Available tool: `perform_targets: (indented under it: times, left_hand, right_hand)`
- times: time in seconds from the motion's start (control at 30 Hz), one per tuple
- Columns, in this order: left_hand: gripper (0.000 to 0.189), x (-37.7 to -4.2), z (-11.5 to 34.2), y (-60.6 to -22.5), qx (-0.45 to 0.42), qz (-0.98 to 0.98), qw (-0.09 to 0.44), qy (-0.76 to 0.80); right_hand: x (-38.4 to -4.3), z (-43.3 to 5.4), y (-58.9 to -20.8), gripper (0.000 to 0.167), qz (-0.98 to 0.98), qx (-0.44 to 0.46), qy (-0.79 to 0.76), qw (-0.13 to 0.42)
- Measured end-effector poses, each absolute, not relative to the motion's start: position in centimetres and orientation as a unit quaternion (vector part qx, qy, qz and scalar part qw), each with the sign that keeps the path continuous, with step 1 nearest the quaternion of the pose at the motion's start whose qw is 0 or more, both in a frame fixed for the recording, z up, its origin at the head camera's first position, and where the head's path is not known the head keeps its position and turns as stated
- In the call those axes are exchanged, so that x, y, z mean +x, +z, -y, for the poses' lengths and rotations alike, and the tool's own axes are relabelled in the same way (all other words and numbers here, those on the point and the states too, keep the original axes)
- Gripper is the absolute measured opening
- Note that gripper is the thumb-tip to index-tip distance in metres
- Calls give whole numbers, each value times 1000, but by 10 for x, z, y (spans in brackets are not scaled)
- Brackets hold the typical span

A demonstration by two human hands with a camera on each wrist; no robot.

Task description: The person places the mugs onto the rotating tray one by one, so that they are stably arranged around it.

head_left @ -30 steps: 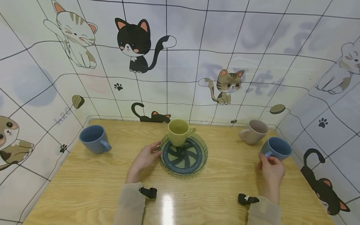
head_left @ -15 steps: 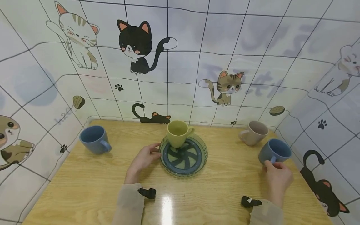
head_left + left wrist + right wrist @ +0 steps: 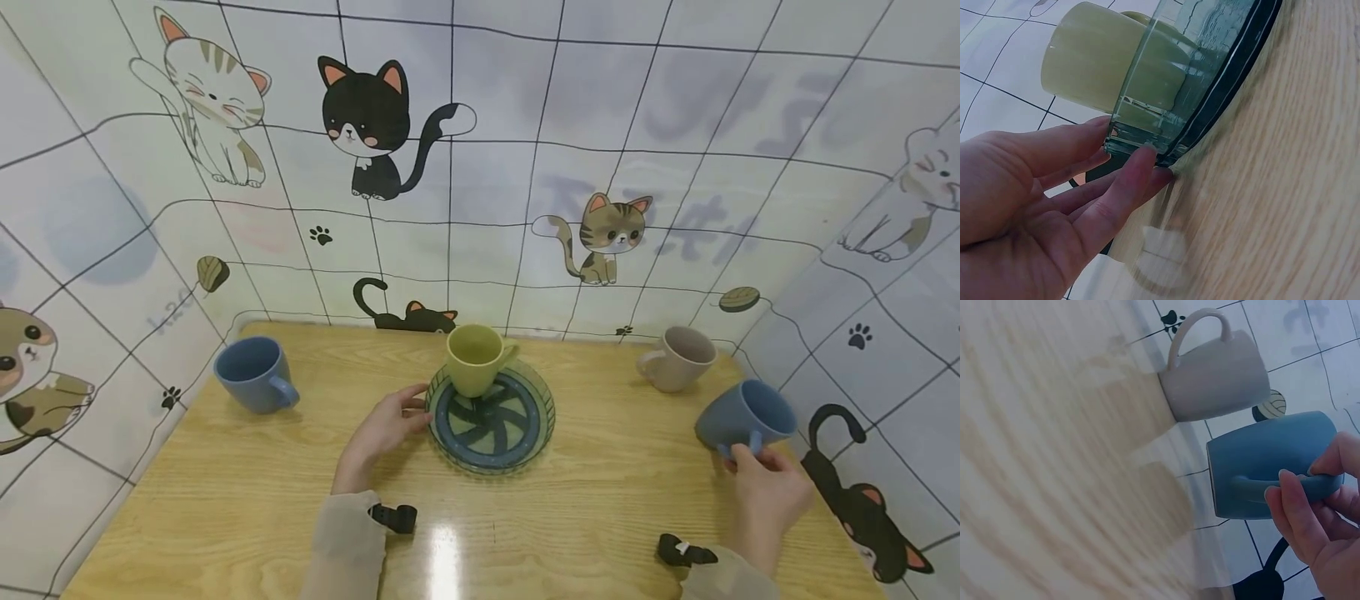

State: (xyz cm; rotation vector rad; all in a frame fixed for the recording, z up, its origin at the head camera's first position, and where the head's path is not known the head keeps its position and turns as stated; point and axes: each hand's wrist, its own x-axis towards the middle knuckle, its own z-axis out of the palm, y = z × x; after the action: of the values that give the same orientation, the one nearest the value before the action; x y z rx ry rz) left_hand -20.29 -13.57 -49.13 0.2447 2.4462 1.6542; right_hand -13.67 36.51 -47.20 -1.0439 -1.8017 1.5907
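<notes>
With my right hand [image 3: 772, 492] I pinch the handle of a blue mug [image 3: 1272, 456] at the table's right side. The mug tilts to the right, and a small gap shows between its base and its reflection on the table. My left hand [image 3: 382, 433] touches the left wall of a round clear glass dish [image 3: 549, 408] with its fingertips, the fingers loosely bent. Inside the dish lies a blue and green swirl pattern [image 3: 487, 450]. A yellow-green mug [image 3: 474, 362] sits at the dish's back left, its handle to the right.
A beige mug [image 3: 678, 360] stands upright behind the blue one, close to it. Another blue mug [image 3: 253, 375] is at the table's far left. Cat-printed sheeting [image 3: 495, 175] rises behind the wooden table [image 3: 600, 492] and along both sides.
My right hand has moved right and nearer the front, and the blue mug has shifted right and tipped over that way. My left hand stays at the dish.
</notes>
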Motion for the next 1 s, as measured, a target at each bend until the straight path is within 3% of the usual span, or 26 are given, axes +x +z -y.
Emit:
perform_targets:
  times: [0.1, 0.33, 0.47, 1.0]
  left_hand:
    - [54, -203, 135, -490, 82, -822, 91, 556]
    - [54, -202, 135, -487, 94, -823, 91, 553]
    - [55, -202, 135, -486, 87, -820, 95, 558]
    - [56, -202, 133, -488, 67, -811, 108, 572]
  right_hand:
    - [-137, -364, -468, 16, 652, -381, 596, 272]
    - [-138, -354, -451, 12, 667, -353, 586, 295]
    - [-139, -343, -439, 4, 663, -340, 601, 290]
    - [-155, -282, -415, 5, 662, -241, 660, 260]
